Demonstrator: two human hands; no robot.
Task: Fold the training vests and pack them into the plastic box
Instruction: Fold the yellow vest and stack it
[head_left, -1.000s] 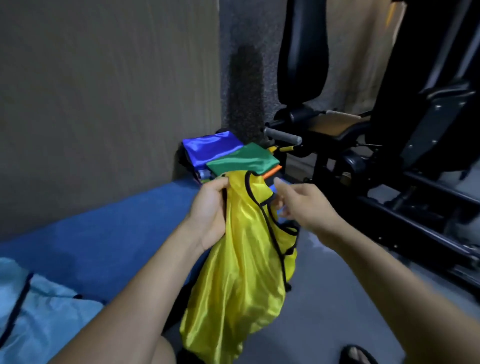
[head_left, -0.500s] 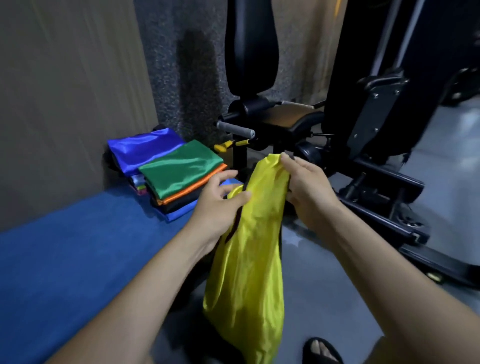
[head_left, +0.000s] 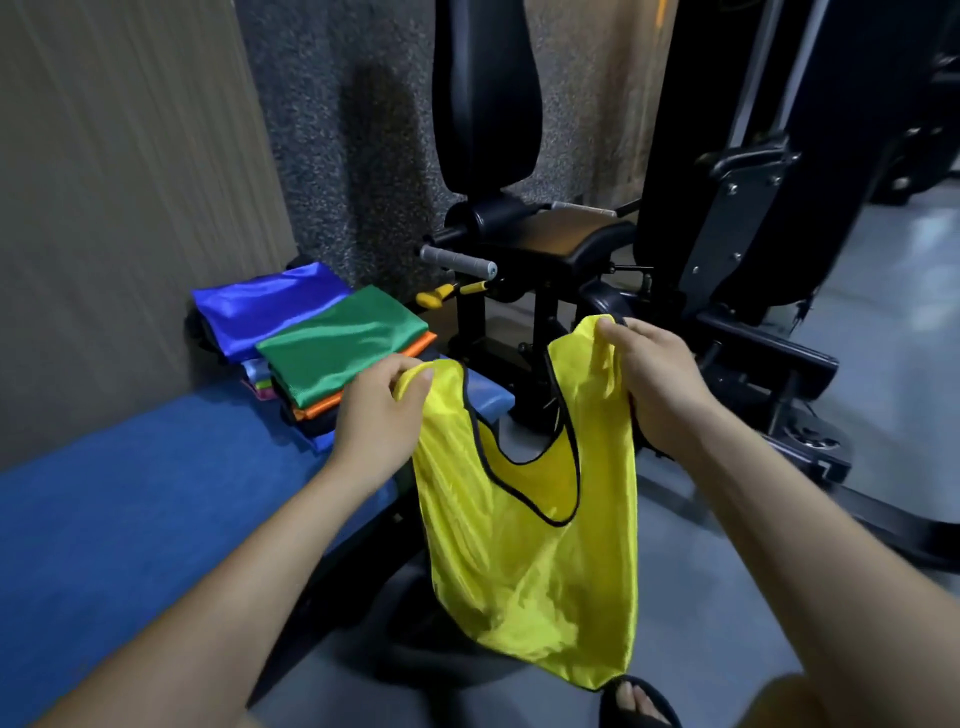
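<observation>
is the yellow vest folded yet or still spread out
Spread, not folded. The yellow vest hangs full length, the left hand and right hand each pinching a shoulder strap, neckline open between them.

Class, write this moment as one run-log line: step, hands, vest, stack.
step: opening vest to fold | left hand: pinches strap | right hand: grips other strap | yellow vest: hanging, unfolded | folded stack: on blue bench

We hold the yellow vest (head_left: 524, 545) at frame centre, left hand (head_left: 384, 410) and right hand (head_left: 649, 379) each pinching one shoulder strap.
</observation>
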